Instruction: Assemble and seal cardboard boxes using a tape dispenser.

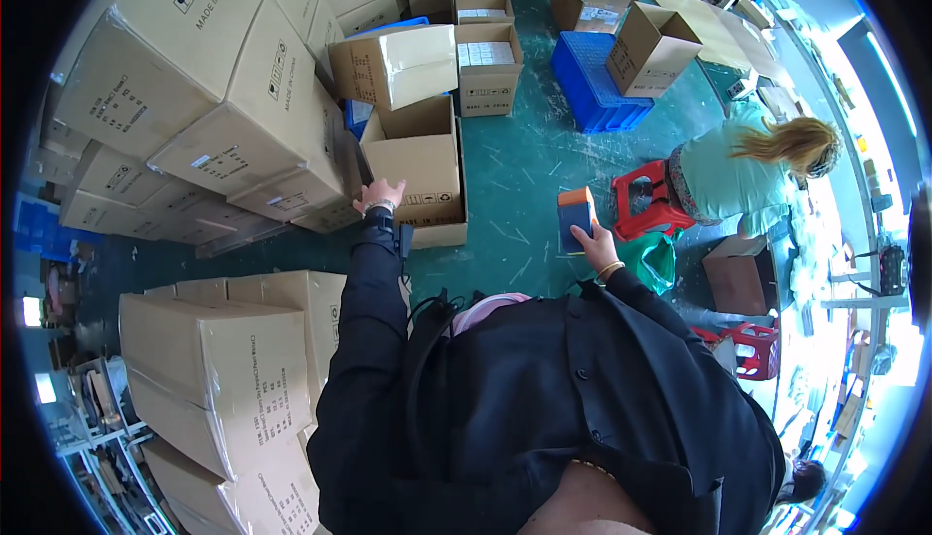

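Observation:
My right hand (595,248) is closed around a small dark blue box (575,227) with an orange end, held above the green floor. My left hand (382,195) rests at the near left corner of an open brown carton (416,168), its fingers apart against the cardboard. Only part of the carton's inside shows, and it looks bare. Just beyond stands another brown carton (388,67) with a pale taped face, tilted. To the left of my left hand rises a tall stack of sealed cartons (262,108).
Open cartons of small white boxes (488,54) line the far side. A carton (653,50) sits on a blue plastic crate (592,83). At right, a person (733,171) sits on a red stool (636,207) beside a green bag (652,261). More cartons (218,360) stand near left.

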Demonstrator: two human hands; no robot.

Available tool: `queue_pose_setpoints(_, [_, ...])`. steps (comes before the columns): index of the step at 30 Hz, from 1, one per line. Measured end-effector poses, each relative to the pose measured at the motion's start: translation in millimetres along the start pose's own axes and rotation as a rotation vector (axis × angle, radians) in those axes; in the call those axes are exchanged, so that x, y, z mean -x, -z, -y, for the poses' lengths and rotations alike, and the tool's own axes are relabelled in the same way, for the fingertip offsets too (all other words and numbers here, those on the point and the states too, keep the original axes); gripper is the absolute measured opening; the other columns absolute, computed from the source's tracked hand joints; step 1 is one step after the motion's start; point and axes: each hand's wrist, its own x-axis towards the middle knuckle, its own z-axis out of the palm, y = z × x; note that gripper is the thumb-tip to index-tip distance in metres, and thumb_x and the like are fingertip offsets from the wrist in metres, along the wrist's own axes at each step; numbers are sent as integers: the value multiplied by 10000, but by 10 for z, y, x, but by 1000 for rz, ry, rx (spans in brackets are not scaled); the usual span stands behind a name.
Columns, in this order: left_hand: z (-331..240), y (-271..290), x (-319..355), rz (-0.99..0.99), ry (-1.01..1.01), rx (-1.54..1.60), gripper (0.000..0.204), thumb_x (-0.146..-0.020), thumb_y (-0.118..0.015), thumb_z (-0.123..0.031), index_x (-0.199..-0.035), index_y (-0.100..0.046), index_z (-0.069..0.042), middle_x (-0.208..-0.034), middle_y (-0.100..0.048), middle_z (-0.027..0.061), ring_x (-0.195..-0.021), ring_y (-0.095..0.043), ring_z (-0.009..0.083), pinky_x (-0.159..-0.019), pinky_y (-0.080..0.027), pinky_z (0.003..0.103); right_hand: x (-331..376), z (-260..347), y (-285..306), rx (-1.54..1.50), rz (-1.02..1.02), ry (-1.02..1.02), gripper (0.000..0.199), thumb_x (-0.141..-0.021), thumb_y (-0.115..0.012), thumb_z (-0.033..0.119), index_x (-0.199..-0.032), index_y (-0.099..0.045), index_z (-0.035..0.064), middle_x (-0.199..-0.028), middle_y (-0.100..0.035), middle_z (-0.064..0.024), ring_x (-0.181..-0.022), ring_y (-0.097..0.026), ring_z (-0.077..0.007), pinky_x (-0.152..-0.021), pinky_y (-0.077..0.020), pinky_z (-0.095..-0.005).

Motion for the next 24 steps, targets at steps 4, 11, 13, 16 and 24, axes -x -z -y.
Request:
queue_pose_setpoints(4, [208,-563,203,137,-52,32,726,-896,-531,-665,-1394,-584,-140,-1501,-519,75,-1412,-443,306,-1140,-279,627,91,96,-70,-25,67,24,389,-952,-723,282,-1041,-680,-94,-875,-728,-62,-785,-654,-89,-721,-534,-275])
queue_pose_setpoints(11, [1180,-1641,468,286,-252,-71,649,-900,-515,-644,-1132,-737,-79,-1246,-672,172,-1178,-618,380,-1012,-468,475,197,121,-110,14,228,84,401,-930,-732,300,-1012,-676,-89,-843,-726,-92,-766,-672,-123,-699,-536,-302])
queue_pose_setpoints(13, [1296,-1780,720,251,-259,-35,648,-899,-506,-645,-1049,-761,-68,-1154,-697,197,-1102,-643,404,-951,-508,435,195,-7,-57,38,269,75,387,-943,-727,278,-1035,-680,-95,-867,-728,-62,-783,-659,-92,-713,-536,-279])
queue_pose_setpoints(16, [1397,-1866,1153,190,-232,101,659,-909,-477,-645,-1090,-748,-72,-1156,-695,198,-1107,-640,409,-969,-496,459,190,-281,32,62,259,79,391,-939,-732,283,-1035,-681,-93,-860,-727,-62,-781,-662,-95,-710,-538,-279])
queue_pose_setpoints(24, [2008,-2890,2169,110,-50,127,697,-928,-387,-675,-1173,-723,-116,-1126,-720,172,-1141,-634,397,-1055,-454,451,406,-849,286,78,376,103,405,-941,-732,285,-1092,-684,-88,-913,-744,-82,-798,-685,-121,-730,-546,-280])
